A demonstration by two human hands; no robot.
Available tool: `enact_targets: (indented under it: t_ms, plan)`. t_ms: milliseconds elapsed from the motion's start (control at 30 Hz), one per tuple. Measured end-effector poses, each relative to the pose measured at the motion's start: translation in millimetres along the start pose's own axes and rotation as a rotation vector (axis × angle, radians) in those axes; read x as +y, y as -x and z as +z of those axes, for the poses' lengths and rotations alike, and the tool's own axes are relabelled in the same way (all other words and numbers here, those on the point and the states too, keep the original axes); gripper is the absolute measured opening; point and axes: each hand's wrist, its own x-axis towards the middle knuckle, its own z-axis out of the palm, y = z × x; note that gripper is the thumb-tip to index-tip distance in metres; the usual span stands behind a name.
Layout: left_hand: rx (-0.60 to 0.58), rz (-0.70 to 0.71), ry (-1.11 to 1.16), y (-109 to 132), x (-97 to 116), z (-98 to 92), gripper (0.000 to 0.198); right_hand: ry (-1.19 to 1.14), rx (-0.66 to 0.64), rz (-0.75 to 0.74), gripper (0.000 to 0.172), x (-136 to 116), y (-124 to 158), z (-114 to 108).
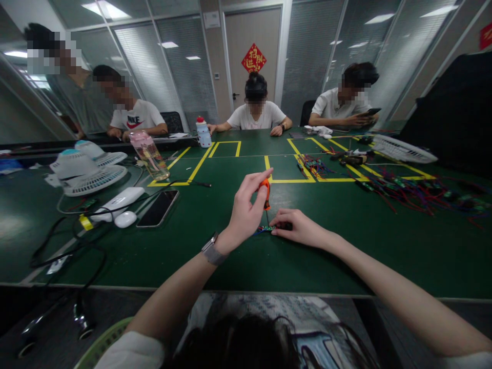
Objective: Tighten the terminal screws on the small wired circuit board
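An orange and black screwdriver [266, 197] stands upright above the green table, its thin shaft pointing down at a small green circuit board [268, 228]. My left hand [249, 205], with a watch on the wrist, is closed round the screwdriver's handle, one finger stretched out past it. Thumb and fingers of my right hand [294, 225] pinch the right end of the board against the table. Blue wire shows at the board's left side. Where exactly the screwdriver tip meets the board is too small to tell.
To the left lie a phone [158, 208], a white mouse [125, 219], black cables and white fans [82, 171]. A pink bottle [149, 155] and a patterned bottle [203, 133] stand farther back. Wired circuit boards [430, 195] are heaped at right. Several people are across the table.
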Motion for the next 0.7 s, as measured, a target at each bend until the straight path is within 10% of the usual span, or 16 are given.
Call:
enact_targets:
  t_ms: [700]
  plan:
    - [0.043,-0.005,0.001,-1.8,2.3,-0.6,0.024,0.024,0.021,-0.012,0.019,-3.9,1.3,-0.1]
